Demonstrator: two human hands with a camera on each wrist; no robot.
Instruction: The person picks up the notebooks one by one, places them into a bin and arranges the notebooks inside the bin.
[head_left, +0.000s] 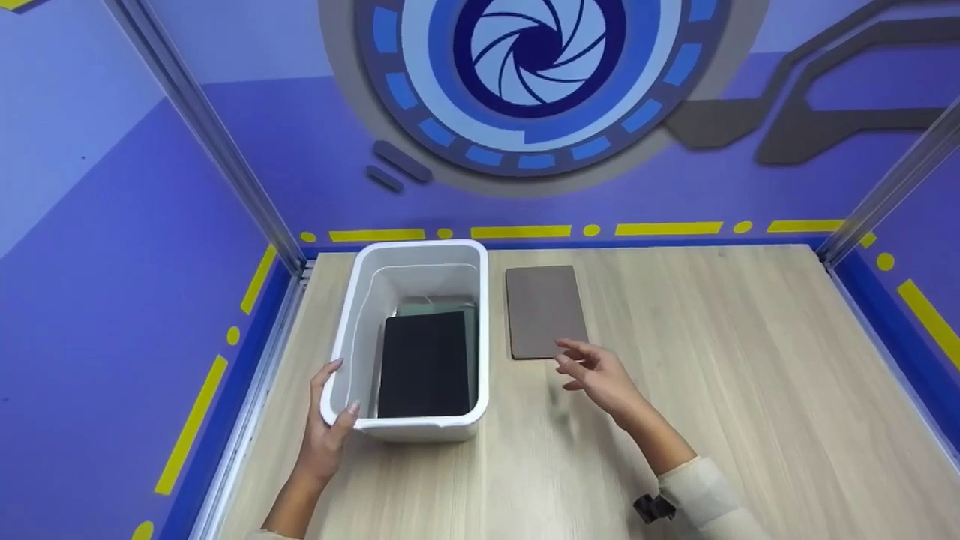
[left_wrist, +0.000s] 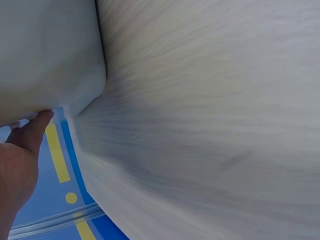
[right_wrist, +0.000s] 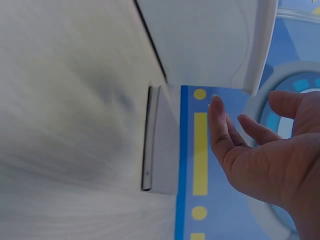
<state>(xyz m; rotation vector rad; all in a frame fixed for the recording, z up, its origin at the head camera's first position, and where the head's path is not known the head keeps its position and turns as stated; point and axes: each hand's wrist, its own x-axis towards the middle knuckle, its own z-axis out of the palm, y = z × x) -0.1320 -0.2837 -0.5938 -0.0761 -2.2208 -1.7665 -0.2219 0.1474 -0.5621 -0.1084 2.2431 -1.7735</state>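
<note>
A white plastic bin stands on the left of the table. My left hand grips its near left corner, with the thumb over the rim; the left wrist view shows that hand against the bin's wall. Inside the bin, a flat black rectangular item lies over a greenish one. To the bin's right lies a brown notebook. Over its near right corner hovers my right hand, fingers loosely bent and holding nothing. The right wrist view shows a gap between that hand and the notebook.
The wood-grain table extends to the right of the notebook. A blue and purple printed panel closes off the back, with side panels left and right. Metal rails run along the table's sides.
</note>
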